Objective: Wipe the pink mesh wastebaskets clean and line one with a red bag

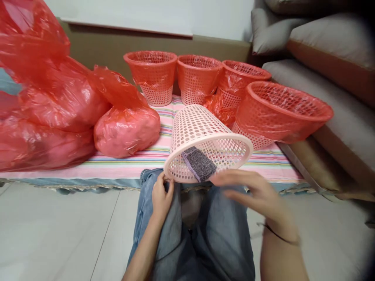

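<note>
A pale pink perforated plastic basket [197, 124] lies tipped on its side, its mouth facing me at the edge of the striped cloth. My left hand [162, 195] grips its lower left rim between thumb and fingers. Inside the mouth rests a dark grey speckled pad [200, 163], perhaps a folded cloth or a sponge, with a paler purplish edge. Close to the pad's lower right corner is my right hand [249, 189], blurred by motion. Its fingers are stretched out and the thumb stands apart; whether the fingertips touch the pad is unclear.
Several similar baskets lined with red plastic bags, such as the nearest one [281, 113], stand behind and to the right. Bulging red bags [125, 128] fill the left side. Stacked grey cushions [328, 109] rise at the right. Pink striped cloth [140, 160] covers the low surface.
</note>
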The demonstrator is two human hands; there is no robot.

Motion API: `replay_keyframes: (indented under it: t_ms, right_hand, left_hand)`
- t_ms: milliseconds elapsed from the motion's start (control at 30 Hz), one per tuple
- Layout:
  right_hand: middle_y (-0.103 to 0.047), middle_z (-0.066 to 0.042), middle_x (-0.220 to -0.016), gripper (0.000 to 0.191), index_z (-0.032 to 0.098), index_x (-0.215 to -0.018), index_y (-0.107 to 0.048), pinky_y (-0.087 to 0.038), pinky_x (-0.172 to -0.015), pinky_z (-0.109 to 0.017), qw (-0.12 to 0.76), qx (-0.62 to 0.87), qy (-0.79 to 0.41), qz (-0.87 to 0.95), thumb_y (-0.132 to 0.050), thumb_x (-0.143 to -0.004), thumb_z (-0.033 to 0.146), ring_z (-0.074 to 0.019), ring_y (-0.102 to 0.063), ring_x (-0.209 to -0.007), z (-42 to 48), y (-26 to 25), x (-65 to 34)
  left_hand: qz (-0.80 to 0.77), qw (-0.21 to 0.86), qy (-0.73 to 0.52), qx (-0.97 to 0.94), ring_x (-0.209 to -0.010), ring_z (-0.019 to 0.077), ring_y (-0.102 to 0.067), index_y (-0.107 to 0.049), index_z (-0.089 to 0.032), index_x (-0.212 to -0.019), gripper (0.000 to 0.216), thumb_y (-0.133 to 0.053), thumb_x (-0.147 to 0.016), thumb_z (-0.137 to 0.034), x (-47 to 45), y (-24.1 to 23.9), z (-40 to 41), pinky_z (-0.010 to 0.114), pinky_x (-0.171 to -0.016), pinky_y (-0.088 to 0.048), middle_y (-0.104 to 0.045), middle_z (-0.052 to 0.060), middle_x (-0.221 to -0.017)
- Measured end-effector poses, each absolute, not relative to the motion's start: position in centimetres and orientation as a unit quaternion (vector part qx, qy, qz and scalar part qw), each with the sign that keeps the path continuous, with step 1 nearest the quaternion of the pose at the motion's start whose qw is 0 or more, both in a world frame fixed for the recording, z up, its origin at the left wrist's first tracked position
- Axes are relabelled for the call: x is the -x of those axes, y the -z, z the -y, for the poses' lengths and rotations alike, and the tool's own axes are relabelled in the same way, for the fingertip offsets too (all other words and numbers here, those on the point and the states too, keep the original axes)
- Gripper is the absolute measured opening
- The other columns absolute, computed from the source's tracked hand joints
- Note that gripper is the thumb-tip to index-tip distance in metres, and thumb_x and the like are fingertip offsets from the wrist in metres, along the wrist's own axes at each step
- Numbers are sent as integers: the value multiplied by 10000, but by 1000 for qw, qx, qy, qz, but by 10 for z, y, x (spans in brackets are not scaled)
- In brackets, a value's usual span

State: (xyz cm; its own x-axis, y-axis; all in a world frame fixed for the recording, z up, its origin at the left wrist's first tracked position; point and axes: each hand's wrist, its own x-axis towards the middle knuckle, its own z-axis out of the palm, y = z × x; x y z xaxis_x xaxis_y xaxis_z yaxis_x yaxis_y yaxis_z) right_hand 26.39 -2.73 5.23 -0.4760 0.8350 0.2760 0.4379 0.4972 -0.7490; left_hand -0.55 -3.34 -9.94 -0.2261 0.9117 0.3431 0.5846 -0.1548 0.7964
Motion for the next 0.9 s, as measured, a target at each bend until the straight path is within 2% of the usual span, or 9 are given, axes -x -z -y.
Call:
replay_keyframes:
  t_ms: [100, 200, 333, 433, 533, 700, 800, 900]
  right_hand:
    - [-689, -72, -1290, 302, 228, -1223, -703, -476, -1094, -393, 265, 453, -213, 824, -544, -970, 268, -216, -622, -1227, -26, 0, -230]
    - [-561, -109, -1461, 407, 168, -1335, -640, -329, -1199, -498, 242, 506, -156, 813, -495, -957, 215, -276, -461, -1403, -64, 54, -198]
    - [-514, -89, -1509, 443, 208, -1386, -608, -218, -1197, -614, 209, 544, -133, 801, -515, -971, 336, -366, -339, -1456, -71, 91, -181]
    - [-494, -56, -1529, 510, 262, -1432, -562, -159, -1182, -658, 183, 571, -125, 790, -558, -949, 425, -416, -242, -1479, -64, 94, -181]
    - [-458, -34, -1557, 542, 275, -1467, -520, -207, -1161, -637, 159, 594, -134, 777, -551, -939, 394, -427, -231, -1469, -59, 88, -178]
    - [-434, -52, -1573, 612, 222, -1465, -524, -285, -1131, -610, 151, 602, -180, 764, -584, -856, 254, -433, -296, -1426, -44, 78, -171]
    - [-485, -83, -1533, 624, 177, -1417, -572, -299, -1160, -548, 165, 582, -224, 764, -569, -795, 131, -370, -420, -1372, -23, 72, -170]
    - [-571, -79, -1457, 666, 181, -1371, -605, -373, -1152, -428, 189, 547, -276, 768, -560, -717, 66, -274, -529, -1316, 2, 63, -177]
  left_hand:
    - [-627, 168, -463, -604, -802, 229, -691, -585, -220, -1101, 231, -532, -934, -369, 6, 98, 33, 376, -760, -527, -723, 44, -885]
    - [-627, 162, -461, -606, -785, 223, -684, -582, -212, -1120, 241, -532, -936, -360, 6, 96, 34, 363, -747, -528, -712, 37, -863]
    - [-631, 160, -461, -603, -824, 225, -687, -535, -188, -1241, 356, -536, -941, -380, 5, 97, 35, 358, -755, -543, -722, 62, -946]
    - [-638, 162, -459, -597, -843, 236, -680, -569, -193, -1215, 339, -529, -946, -397, 5, 97, 34, 371, -765, -537, -724, 79, -992]
    - [-641, 168, -457, -594, -784, 236, -665, -616, -203, -1138, 292, -519, -949, -403, 5, 97, 32, 373, -747, -522, -722, 68, -913]
    - [-639, 179, -470, -582, -760, 229, -663, -633, -207, -1067, 263, -540, -930, -412, 6, 97, 31, 365, -746, -521, -724, 58, -879]
    - [-632, 186, -483, -577, -764, 221, -665, -632, -213, -1045, 245, -554, -918, -407, 6, 96, 31, 357, -751, -527, -724, 51, -887]
    - [-621, 191, -507, -566, -803, 216, -671, -615, -217, -1043, 236, -552, -913, -403, 4, 92, 28, 347, -770, -535, -718, 52, -921]
